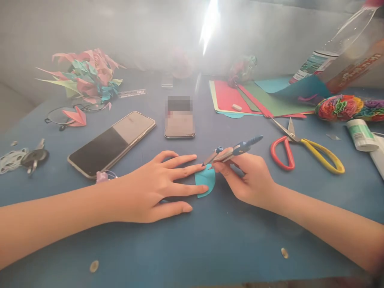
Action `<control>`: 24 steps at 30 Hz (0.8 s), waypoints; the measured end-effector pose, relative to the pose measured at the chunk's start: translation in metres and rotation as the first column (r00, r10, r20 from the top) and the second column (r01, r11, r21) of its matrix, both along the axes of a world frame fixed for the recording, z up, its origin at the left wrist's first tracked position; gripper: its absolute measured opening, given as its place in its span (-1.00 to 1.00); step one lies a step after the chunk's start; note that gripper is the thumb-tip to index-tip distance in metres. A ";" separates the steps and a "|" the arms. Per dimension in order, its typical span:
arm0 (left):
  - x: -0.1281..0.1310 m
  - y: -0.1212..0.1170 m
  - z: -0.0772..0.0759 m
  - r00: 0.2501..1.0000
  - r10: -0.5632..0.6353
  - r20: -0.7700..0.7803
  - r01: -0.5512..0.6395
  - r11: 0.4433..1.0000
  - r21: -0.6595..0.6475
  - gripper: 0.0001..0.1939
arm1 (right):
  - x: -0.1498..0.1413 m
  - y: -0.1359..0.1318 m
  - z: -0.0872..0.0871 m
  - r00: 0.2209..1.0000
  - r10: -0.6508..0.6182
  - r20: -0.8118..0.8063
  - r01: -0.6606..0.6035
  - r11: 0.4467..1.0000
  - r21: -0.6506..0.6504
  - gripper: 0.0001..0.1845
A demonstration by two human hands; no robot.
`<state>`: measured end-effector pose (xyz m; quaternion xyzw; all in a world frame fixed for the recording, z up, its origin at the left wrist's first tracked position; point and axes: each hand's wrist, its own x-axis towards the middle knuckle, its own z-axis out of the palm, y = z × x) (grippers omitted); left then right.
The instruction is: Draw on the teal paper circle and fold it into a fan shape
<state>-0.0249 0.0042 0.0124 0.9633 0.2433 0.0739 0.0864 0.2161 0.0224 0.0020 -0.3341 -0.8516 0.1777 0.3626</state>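
1. Left hand (156, 188) lies flat with fingers spread, palm down on the blue table (210, 248), its fingertips pressing the small teal paper piece with a curved edge (206, 181).
2. Right hand (247, 176) pinches a blue-and-silver drawing compass (232, 151), fingers closed round its legs, the tip resting at the paper's upper edge.
3. Thin and light, the paper piece looks easy to slide or crease, so flat fingertip pressure near the edge seems the best hold; lifting it likely calls for pinching a corner.
4. Stiff and pointed, the compass is best held at the legs, clear of the tip.
5. Red-and-yellow-handled scissors (303, 152) lie just right; two phones (112, 143) lie beyond the left hand; coloured paper sheets (255, 100) rest farther back.
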 end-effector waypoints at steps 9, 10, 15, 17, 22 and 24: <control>-0.003 -0.002 -0.002 1.000 -0.014 -0.026 0.017 0.992 0.128 -0.57 | -0.001 -0.003 -0.006 0.995 -0.097 0.016 0.097 0.995 0.028 -0.85; -0.003 -0.003 -0.002 1.000 -0.016 -0.018 0.018 0.990 0.137 -0.57 | -0.001 -0.003 -0.006 0.995 -0.100 0.019 0.100 0.995 0.023 -0.85; -0.003 -0.004 -0.001 0.996 0.006 0.085 -0.020 0.987 0.161 -0.65 | -0.001 -0.002 -0.005 0.996 -0.084 0.024 0.084 0.996 0.000 -0.89; -0.003 -0.005 0.000 0.994 -0.009 0.110 -0.010 0.986 0.169 -0.67 | -0.001 -0.002 -0.005 0.996 -0.082 0.025 0.082 0.997 0.003 -0.90; -0.003 -0.006 0.000 0.984 -0.049 0.170 0.019 0.985 0.172 -0.70 | -0.002 -0.002 -0.004 0.999 -0.034 -0.005 0.034 0.999 -0.002 -0.90; -0.002 -0.007 0.001 0.981 -0.045 0.186 0.018 0.989 0.145 -0.71 | -0.003 -0.002 -0.004 1.000 -0.012 -0.022 0.012 1.000 0.020 -0.89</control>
